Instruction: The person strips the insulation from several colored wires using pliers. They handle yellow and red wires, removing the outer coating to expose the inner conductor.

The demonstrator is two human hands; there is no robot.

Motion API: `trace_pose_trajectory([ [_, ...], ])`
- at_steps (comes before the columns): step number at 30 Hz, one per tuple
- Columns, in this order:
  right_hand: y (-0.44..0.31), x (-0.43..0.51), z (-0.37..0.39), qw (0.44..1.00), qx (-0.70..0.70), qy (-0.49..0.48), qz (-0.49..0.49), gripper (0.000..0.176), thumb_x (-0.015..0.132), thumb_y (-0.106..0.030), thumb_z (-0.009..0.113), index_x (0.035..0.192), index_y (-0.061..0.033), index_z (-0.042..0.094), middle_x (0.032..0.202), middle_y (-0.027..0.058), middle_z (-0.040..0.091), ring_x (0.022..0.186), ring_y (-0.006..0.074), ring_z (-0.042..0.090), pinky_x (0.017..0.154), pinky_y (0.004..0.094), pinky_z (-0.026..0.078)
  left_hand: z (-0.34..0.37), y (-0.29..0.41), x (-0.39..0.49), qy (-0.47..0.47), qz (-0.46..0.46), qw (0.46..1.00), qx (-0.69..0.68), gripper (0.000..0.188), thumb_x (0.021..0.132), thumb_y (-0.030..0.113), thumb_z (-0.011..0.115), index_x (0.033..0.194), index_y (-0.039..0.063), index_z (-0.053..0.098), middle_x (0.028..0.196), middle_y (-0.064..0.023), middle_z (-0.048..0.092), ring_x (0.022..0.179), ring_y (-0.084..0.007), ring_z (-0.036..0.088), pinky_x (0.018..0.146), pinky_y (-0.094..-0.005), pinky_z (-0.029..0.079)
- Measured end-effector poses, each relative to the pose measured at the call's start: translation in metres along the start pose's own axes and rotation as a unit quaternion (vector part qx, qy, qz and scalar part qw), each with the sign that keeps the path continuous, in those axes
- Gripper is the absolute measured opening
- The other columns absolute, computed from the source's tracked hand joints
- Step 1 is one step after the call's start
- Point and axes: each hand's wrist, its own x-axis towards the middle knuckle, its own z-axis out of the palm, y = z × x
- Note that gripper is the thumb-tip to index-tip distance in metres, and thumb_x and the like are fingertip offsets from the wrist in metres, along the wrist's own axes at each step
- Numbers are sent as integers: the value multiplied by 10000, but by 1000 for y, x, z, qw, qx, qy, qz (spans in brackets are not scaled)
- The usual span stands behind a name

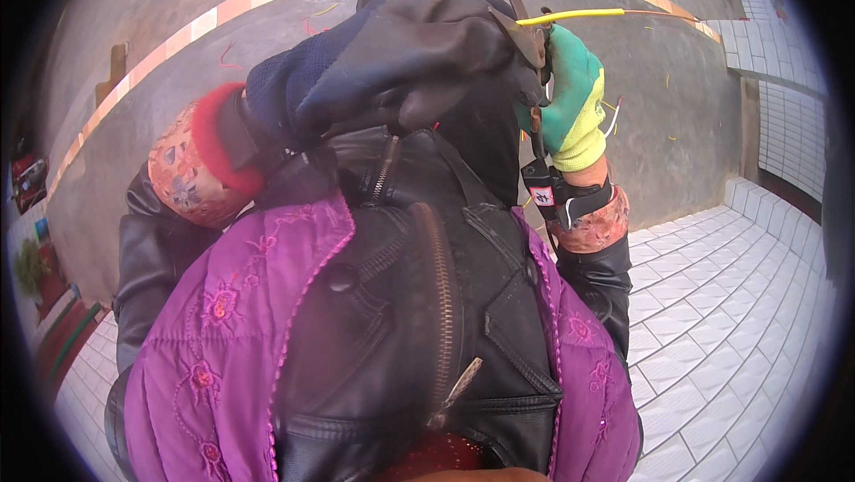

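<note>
At the top, my left hand (447, 48), in a dark coated glove with a navy knit cuff, reaches across to a worn metal bladed tool (533, 48). Its fingertips curl beside the tool; what they hold is hidden. My right hand (576, 98), in a green-coated yellow glove, is closed at the tool's right side, its fingers largely hidden. One long blade points up, and a rusty handle part extends downward. A yellow-insulated wire (574, 15) crosses the tool and runs right, ending in a bare copper length (658, 14).
Short wire scraps, a red one (229, 58) and a white one (613, 115) among them, lie on the grey concrete floor (668, 148). White tiles (701, 282) cover the lower right. A plant (32, 267) stands at far left. A black strap and device (542, 191) surround my right wrist.
</note>
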Motion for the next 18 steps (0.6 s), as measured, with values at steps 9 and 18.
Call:
trace_pose_trajectory([
  [9,-49,-15,1,944,249,-79,202,340,842,-238,779,1031,10,644,858,170,680,750,277,656,685,373,504,11,20,12,89,-78,930,348,249,839,76,659,1086,54,679,726,-112,658,642,-282,641,580,-353,501],
  [18,-52,-19,-7,941,168,-149,255,394,929,-293,690,1177,5,619,825,65,645,732,142,587,638,320,470,11,6,1,27,-116,846,521,185,799,138,699,948,59,623,733,-129,644,707,-340,663,612,-437,517],
])
